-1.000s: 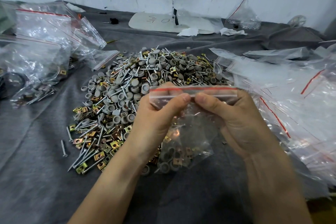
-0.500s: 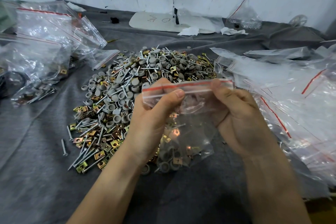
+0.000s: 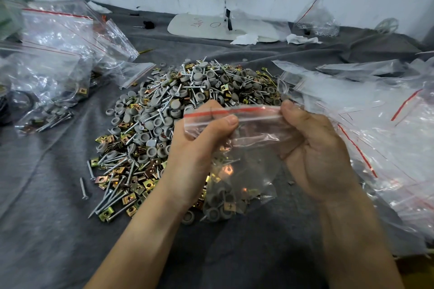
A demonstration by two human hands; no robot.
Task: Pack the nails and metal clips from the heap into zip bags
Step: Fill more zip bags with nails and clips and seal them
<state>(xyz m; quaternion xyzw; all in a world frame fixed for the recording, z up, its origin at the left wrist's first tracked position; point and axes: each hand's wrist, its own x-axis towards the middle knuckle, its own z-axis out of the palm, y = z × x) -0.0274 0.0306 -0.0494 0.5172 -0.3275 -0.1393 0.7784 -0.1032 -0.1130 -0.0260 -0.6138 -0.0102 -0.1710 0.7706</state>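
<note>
Small zip bag (image 3: 249, 171) held up by its top edge.
The left hand (image 3: 199, 143) pinches the left end of the red zip strip (image 3: 244, 110), and the right hand (image 3: 317, 155) pinches the right end. The bag hangs in the middle, with the heap (image 3: 187, 101) at eleven o'clock behind it. It looks thin, soft and slippery, and heavy at the bottom with metal bits (image 3: 220, 209). Sharp tips might poke through, so the stiffer strip seems the best place to hold.

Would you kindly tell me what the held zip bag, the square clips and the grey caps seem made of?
Zip bag: thin glossy clear plastic; contents show through, it crinkles. Square clips: metal, likely yellow-plated; golden sheen. Grey caps: probably matte plastic or rubber; no glint.
</note>
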